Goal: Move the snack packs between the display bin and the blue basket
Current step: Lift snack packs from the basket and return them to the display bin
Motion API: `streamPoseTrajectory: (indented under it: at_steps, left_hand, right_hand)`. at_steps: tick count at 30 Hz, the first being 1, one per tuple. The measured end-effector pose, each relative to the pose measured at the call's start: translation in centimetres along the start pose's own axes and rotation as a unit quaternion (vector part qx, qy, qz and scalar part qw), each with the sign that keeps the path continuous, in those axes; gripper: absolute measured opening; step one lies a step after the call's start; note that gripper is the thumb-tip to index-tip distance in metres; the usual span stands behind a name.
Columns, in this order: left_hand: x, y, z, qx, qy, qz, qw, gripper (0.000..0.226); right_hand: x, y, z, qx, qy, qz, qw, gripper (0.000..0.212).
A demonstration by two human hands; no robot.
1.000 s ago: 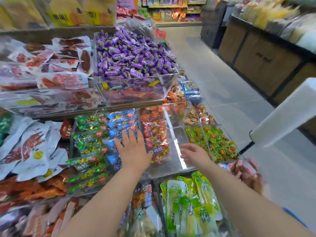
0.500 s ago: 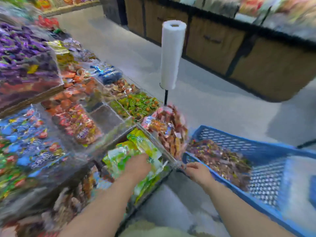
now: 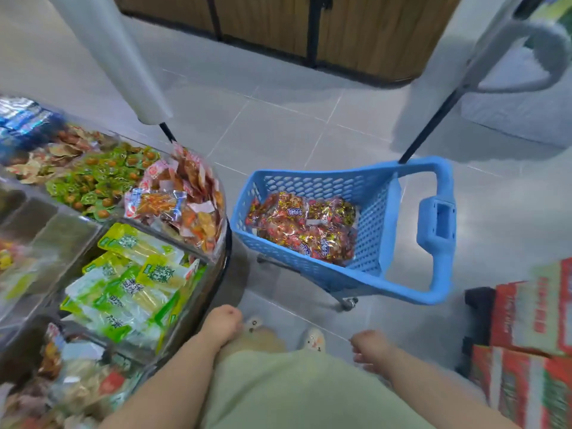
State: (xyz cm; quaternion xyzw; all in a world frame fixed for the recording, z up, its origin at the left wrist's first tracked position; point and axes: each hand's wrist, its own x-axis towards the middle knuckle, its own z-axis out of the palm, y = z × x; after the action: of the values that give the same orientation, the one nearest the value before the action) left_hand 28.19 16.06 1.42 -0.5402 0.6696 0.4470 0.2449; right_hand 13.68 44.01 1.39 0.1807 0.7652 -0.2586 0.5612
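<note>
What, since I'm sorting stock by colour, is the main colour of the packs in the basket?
The snack packs are mainly red with gold; head view.

Left hand [image 3: 221,323] fingers hidden; right hand [image 3: 370,348] blurred.

We have turned our head away from the shelves and down to the floor, so the whole blue basket [image 3: 309,176] shows now. Our left hand [image 3: 221,323] has come off the green packs [image 3: 133,283] and hangs by our side, holding nothing. Our right hand [image 3: 370,348] has dropped back too, well away from the basket.
</note>
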Motion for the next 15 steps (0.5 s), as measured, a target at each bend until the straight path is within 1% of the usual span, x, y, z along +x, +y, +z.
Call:
streamPoseTrajectory:
  at_steps: [3, 5, 7, 10, 12, 14, 15]
  left_hand:
    - [0.9, 3.6, -0.6, -0.068, 0.034, -0.002, 0.997, 0.023]
    - [1.9, 7.0, -0.9, -0.095, 0.028, 0.009, 0.995, 0.023]
    - [3.2, 9.5, -0.9, -0.104, 0.031, 0.031, 0.994, 0.023]
    - [5.4, 13.4, -0.9, -0.114, 0.030, 0.071, 0.991, 0.022]
    - [7.2, 15.9, -1.4, -0.074, -0.015, 0.079, 0.994, 0.023]
    - [9.0, 18.4, -2.4, 0.014, -0.067, 0.099, 0.993, 0.025]
    - [10.0, 19.6, -3.1, 0.061, -0.081, 0.117, 0.988, 0.025]
  right_hand:
    - [-0.3, -1.6, -1.5, 0.053, 0.001, -0.006, 0.999, 0.011]
    - [-0.2, -3.7, -2.9, 0.104, 0.006, -0.014, 0.994, 0.016]
    - [-0.4, -6.0, -3.8, 0.141, 0.007, -0.024, 0.990, 0.021]
    - [-0.4, -9.9, -5.1, 0.169, 0.014, -0.044, 0.985, 0.016]
    - [-0.1, -12.4, -5.8, 0.186, 0.026, -0.060, 0.980, 0.012]
    - [0.4, -14.5, -6.3, 0.200, 0.042, -0.059, 0.977, 0.013]
    - [0.7, -15.4, -6.5, 0.205, 0.054, -0.052, 0.976, 0.013]
